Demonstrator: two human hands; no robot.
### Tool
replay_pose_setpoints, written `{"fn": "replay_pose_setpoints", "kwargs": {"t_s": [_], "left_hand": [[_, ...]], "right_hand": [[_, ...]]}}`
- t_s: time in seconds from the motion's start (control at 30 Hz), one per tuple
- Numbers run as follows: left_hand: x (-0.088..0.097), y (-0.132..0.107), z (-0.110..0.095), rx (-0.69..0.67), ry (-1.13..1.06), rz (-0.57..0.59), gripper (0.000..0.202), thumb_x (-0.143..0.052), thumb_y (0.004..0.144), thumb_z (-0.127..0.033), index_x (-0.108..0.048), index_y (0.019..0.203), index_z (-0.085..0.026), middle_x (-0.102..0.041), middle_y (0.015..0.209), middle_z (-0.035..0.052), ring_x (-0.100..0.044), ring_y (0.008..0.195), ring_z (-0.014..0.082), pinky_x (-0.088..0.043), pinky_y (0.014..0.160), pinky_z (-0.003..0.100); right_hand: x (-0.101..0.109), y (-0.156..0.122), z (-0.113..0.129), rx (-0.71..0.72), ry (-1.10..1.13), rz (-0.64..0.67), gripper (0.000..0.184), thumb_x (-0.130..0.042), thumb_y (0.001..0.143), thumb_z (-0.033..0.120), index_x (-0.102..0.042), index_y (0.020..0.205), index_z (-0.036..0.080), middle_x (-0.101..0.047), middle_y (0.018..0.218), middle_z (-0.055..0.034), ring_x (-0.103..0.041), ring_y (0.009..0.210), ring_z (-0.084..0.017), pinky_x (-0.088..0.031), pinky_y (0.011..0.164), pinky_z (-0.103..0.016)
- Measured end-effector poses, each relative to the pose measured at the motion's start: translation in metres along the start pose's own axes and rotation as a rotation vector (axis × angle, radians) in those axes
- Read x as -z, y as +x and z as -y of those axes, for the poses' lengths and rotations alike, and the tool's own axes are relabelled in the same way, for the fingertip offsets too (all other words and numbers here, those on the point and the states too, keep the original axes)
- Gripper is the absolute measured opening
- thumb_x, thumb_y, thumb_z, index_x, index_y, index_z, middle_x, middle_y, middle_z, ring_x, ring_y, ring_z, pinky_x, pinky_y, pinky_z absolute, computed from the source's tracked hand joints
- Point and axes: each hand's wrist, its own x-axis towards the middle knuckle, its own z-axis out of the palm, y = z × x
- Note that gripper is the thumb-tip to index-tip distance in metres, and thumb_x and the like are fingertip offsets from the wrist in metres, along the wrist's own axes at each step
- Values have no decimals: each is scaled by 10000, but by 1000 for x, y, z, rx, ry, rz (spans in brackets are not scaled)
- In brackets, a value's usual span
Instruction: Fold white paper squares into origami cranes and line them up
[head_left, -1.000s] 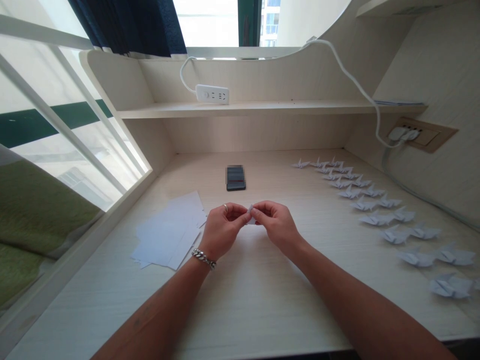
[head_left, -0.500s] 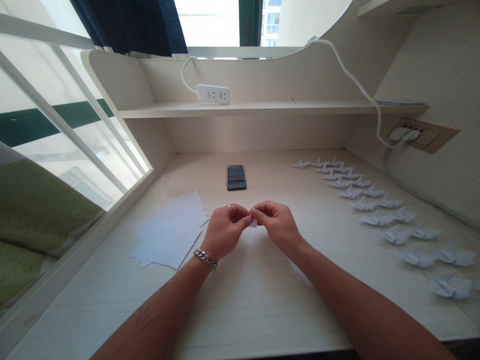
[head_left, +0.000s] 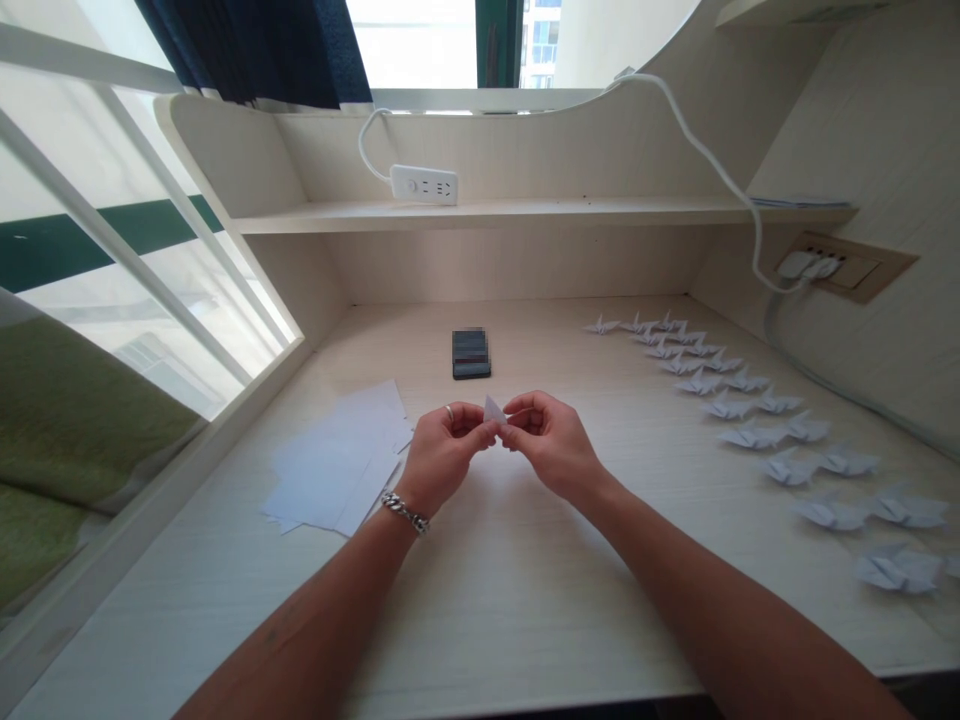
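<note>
Between my left hand [head_left: 447, 456] and my right hand [head_left: 551, 447], a small folded piece of white paper [head_left: 494, 410] sticks up in a point. The fingertips of both hands pinch it above the desk, and most of it is hidden by my fingers. A ring [head_left: 449, 412] sits on a finger of my left hand, and a silver chain bracelet [head_left: 405, 512] circles that wrist. Left of my hands lies a loose stack of white paper sheets [head_left: 330, 465]. A blurred smartphone [head_left: 471, 354] lies beyond my hands.
Several white origami cranes [head_left: 752, 436] stand in two rows along the right of the pale wooden desk [head_left: 510, 590]. Above is a shelf [head_left: 480, 215] holding a white power strip [head_left: 423, 185]. A wall socket [head_left: 825, 266] with a white cable is at right; a window is at left.
My hands have risen slightly and drawn a little apart. More of the folded paper's pointed end now shows above my fingers. The head view has shifted slightly.
</note>
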Motion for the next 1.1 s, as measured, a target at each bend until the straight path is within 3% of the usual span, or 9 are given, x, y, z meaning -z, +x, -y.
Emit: {"fn": "replay_pose_setpoints", "kwargs": {"t_s": [0.17,0.43,0.67,1.1], "left_hand": [[2,2,2,-16,-22,6,187,-790,636,-237,-664,695,-111,-643,604,11,-573,578,112,-459,596,241],[5,3,8,36,-202,59,233,-781,690,-321,-677,783,-133,-667,725,19,-600,688,112,-489,721,262],[7,3,7,111,-308,133,210,-775,709,-297,-681,796,-130,-666,747,30,-595,675,100,-476,678,226],[6,3,8,81,-175,147,207,-764,722,-313,-739,837,-143,-677,737,32,-563,677,93,-460,674,220]], "right_hand": [[-2,-1,2,22,21,51,267,-731,712,243,-573,918,178,-670,686,-6,-646,662,-158,-506,644,-297],[2,-1,2,67,-83,16,234,-740,716,284,-623,886,173,-677,748,-32,-642,710,-173,-516,667,-315],[3,2,2,77,13,24,177,-695,767,328,-663,844,173,-663,726,-21,-627,687,-157,-502,567,-266],[2,-1,7,134,-138,-88,158,-736,724,302,-713,802,166,-709,777,-53,-642,719,-180,-525,657,-301]]}}
